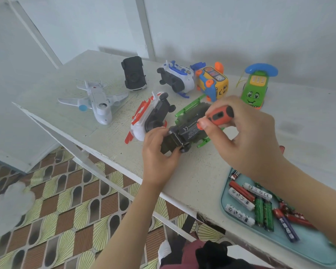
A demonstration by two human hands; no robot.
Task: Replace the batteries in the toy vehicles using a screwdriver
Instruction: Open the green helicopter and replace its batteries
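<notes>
While the patterned floor shows below the table's edge, nearest on the white table lies a pale blue tray of loose batteries: white, red, green and blue ones, the white cells printed with a CE mark and small warning symbols; the other print is too blurred to read. Past the tray, the left hand is closed around one end of an upturned green toy vehicle, holding it on the table with its black underside facing up. A CE mark shows on that underside, beside lines of tiny white text I cannot read. The right hand grips an orange-and-black screwdriver, its front end at the vehicle's underside; the tip is hidden. Just left of the green vehicle lies a red-and-white toy, also overturned. Farther back stand a white aeroplane, a black car, a blue-and-white toy, a yellow-and-blue bus and a green toy telephone with a smiling face.
</notes>
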